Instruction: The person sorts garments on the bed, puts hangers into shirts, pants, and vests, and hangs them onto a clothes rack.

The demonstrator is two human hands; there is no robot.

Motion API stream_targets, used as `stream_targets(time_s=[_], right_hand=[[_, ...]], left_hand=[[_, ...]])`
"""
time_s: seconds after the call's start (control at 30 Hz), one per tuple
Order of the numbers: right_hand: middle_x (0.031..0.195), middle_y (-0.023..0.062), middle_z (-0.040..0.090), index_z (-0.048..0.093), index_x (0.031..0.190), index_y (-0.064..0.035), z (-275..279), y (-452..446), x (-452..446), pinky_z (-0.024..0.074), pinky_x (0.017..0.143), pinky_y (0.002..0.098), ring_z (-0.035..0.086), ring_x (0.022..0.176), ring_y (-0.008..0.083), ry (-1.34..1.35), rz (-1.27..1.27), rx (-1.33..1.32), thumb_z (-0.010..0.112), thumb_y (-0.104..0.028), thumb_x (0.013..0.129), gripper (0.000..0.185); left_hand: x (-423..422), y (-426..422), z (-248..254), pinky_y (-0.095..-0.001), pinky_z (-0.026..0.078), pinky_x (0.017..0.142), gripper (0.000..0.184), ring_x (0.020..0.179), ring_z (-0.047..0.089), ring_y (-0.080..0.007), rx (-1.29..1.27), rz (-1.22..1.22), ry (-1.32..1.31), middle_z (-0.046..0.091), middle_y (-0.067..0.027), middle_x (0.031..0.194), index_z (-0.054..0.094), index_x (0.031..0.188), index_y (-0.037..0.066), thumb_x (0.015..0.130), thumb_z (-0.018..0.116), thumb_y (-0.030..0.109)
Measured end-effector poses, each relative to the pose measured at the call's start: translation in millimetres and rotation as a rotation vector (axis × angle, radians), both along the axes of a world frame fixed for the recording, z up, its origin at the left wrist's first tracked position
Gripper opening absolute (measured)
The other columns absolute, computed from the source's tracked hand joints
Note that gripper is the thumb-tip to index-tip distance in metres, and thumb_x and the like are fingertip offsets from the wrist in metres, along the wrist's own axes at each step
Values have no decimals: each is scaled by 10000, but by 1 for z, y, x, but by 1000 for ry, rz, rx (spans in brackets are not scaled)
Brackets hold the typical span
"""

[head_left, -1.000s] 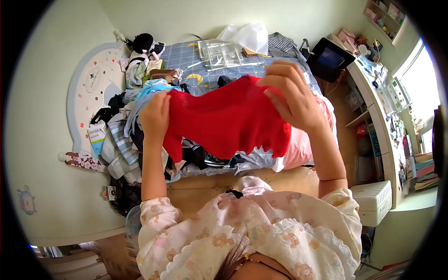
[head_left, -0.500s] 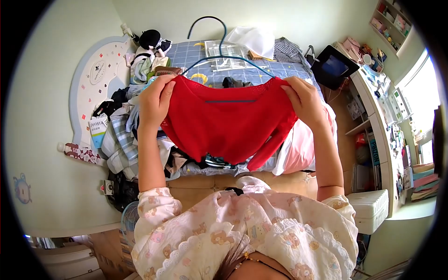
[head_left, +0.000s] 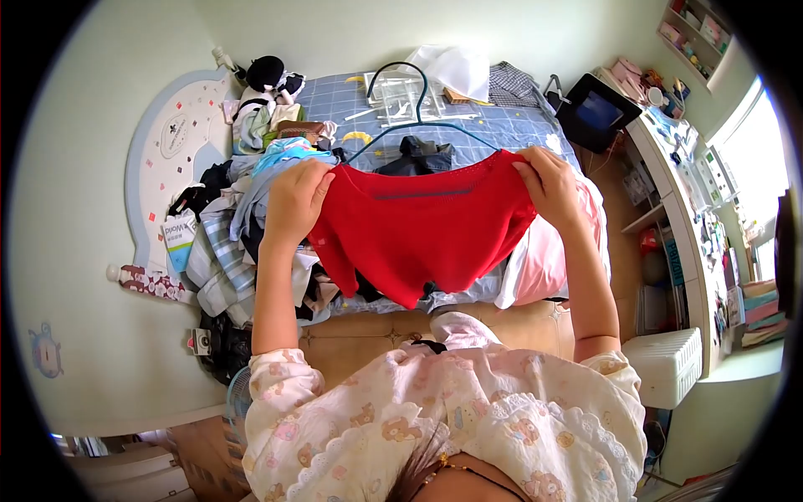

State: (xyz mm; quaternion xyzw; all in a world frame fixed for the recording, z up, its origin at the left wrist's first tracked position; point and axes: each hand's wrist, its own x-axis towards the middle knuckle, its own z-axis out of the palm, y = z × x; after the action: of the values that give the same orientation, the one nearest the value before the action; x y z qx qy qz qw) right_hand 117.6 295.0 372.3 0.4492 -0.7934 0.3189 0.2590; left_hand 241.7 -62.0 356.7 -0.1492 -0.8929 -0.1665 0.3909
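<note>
A red knit top [head_left: 427,234] hangs spread between my two hands, above the near side of the bed. My left hand [head_left: 299,197] grips its left shoulder with the thumb in front. At the other shoulder, my right hand [head_left: 548,188] pinches the cloth. A dark blue hanger [head_left: 420,125] sits inside the top; its hook points up and its lower bar shows through the neckline. The lower part of the garment droops in folds.
Piled clothes [head_left: 222,243] cover the bed's left side by the white headboard [head_left: 171,125]. On the blue bedding [head_left: 335,92] lie a clear plastic rack [head_left: 393,96] and a dark garment [head_left: 422,156]. Pink fabric [head_left: 544,268] lies at right, near a cluttered desk [head_left: 669,176] and white box [head_left: 669,368].
The hanger and red top have come down and slightly right, with the hook lower. My left hand has shifted down and right; both hands keep their grip.
</note>
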Motion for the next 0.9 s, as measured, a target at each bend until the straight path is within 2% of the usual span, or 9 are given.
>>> stream_targets(time_s=[0.17,0.33,0.43,0.63,0.77,0.9], right_hand=[[746,140,593,596,871,6,-22,14,0,471,608,362,592,679,315,-27,-38,-96,611,-46,828,70],[703,132,577,608,850,11,-44,44,13,450,574,323,576,626,282,-33,-92,-170,631,8,788,66],[691,129,564,613,853,11,-51,78,19,441,569,314,561,609,267,-92,-160,-226,633,12,791,65],[716,130,572,626,869,9,-70,165,31,442,578,303,559,617,260,-268,-271,-295,640,-16,820,57],[736,131,589,631,882,12,-76,257,47,453,594,302,566,629,255,-219,-271,-317,638,-13,825,63],[748,133,597,642,879,9,-85,364,69,459,587,308,563,627,266,-215,-332,-312,668,-22,801,88]], left_hand=[[-11,11,-11,-383,479,642,86,743,593,-343,93,-111,-17,612,-132,815,589,882,20,869,600,104],[-15,13,-35,-339,468,622,202,715,610,-306,280,-69,-141,631,-126,808,591,915,37,951,505,216],[-18,38,-39,-344,460,597,199,679,604,-319,357,-115,-250,627,-131,773,581,931,47,956,507,230],[-20,134,-36,-325,437,556,200,617,591,-310,317,-93,-232,592,-138,702,575,876,35,940,552,223],[-11,231,-37,-326,426,543,199,594,581,-300,315,-125,-204,565,-133,668,573,861,22,937,556,205],[4,331,-43,-373,433,524,182,625,590,-354,154,-152,-194,588,-161,692,562,824,32,925,565,184]])
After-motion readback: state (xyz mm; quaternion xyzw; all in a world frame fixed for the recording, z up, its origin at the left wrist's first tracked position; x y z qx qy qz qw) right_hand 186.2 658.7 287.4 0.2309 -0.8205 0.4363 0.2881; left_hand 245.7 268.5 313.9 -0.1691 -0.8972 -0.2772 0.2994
